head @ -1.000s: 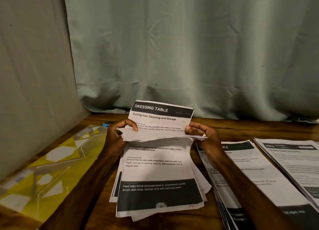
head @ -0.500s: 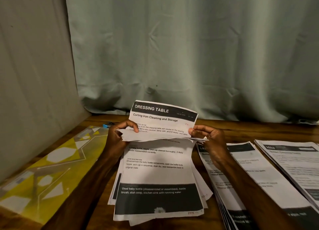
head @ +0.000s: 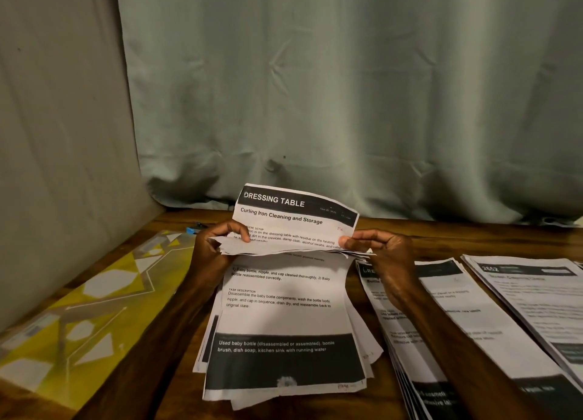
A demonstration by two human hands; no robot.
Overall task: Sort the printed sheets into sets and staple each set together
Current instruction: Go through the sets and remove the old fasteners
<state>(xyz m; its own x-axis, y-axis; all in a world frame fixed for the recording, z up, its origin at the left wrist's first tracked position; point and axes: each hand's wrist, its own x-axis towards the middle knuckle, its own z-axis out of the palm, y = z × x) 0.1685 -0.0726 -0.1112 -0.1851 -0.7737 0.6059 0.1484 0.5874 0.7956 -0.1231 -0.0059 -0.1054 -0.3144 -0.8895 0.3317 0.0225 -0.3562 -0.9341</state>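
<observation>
A loose stack of printed sheets (head: 284, 318) lies in front of me on the wooden table, its top halves folded up toward me. My left hand (head: 214, 246) grips the left edge of the lifted sheets, thumb over the front one. My right hand (head: 378, 249) pinches their right edge. Standing upright behind the fold is a sheet headed "DRESSING TABLE" (head: 296, 214). The page lying flat below describes baby bottle cleaning. No stapler shows.
Two more piles of printed sheets lie to the right, one (head: 457, 318) under my right forearm, another (head: 533, 299) at the far right. A yellow patterned board (head: 79, 312) lies along the left. A blue object (head: 190, 230) sits behind my left hand. A grey curtain (head: 347, 88) hangs behind the table (head: 441, 236).
The view has shifted slightly. My right hand has edged a little to the right along the lifted sheets; my left hand keeps its hold.
</observation>
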